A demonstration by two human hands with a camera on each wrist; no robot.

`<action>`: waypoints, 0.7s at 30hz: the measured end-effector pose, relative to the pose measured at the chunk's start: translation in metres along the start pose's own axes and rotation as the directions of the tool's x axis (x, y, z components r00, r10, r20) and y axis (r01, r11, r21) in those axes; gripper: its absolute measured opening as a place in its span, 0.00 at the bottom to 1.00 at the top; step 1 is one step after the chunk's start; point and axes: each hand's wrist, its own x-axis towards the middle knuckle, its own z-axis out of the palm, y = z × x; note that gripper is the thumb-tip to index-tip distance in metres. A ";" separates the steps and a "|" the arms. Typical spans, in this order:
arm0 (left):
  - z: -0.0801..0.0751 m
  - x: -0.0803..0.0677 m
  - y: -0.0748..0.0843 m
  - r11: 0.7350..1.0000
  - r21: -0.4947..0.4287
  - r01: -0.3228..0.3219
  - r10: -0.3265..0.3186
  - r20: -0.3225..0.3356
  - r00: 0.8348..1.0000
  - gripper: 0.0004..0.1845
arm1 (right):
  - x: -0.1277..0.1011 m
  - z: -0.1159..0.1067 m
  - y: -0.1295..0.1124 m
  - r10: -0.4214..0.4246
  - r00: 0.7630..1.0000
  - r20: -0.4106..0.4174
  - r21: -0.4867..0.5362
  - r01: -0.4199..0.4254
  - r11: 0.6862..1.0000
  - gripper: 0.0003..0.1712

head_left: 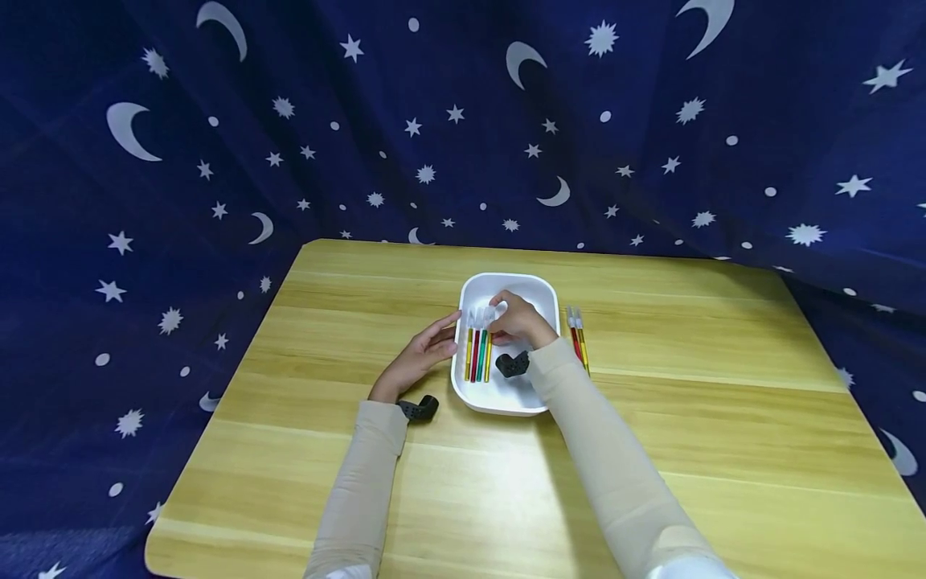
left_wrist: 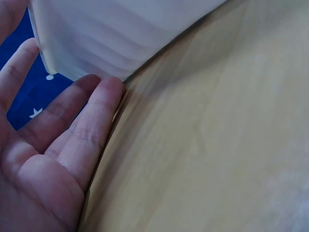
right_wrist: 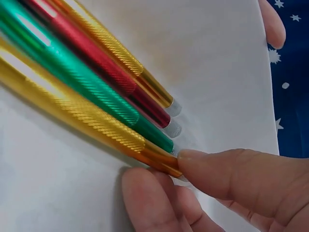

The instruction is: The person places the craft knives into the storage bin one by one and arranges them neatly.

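White tray (head_left: 544, 293) on pale yellow wood-grain table (head_left: 362, 322). In tray: metallic pens (right_wrist: 87, 96), gold, red, green, gold, with fine ribbed grips. Two more pens (head_left: 579, 338) beside tray's right rim, red and gold. Backdrop cloth (head_left: 217, 161) navy with white moons, stars, dots. Sleeves (head_left: 615, 466) beige.

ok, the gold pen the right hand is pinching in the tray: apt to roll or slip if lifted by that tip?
Probably stiff: the gold pen looks like straight metal. Its round, glossy barrel may roll on the smooth white tray once clear of its neighbours. The right hand pinches the plain tip, not the knurled band, so it may slip.
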 end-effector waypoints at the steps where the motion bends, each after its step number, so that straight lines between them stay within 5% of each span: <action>1: 0.000 0.000 0.000 1.000 -0.003 0.001 -0.001 0.001 1.000 0.34 | 0.000 0.000 0.000 0.002 1.000 -0.005 -0.005 -0.002 1.000 0.29; 21: 0.000 0.001 0.000 1.000 0.000 0.015 -0.015 -0.001 1.000 0.35 | -0.005 -0.005 0.000 -0.037 0.999 -0.011 -0.056 0.036 0.998 0.33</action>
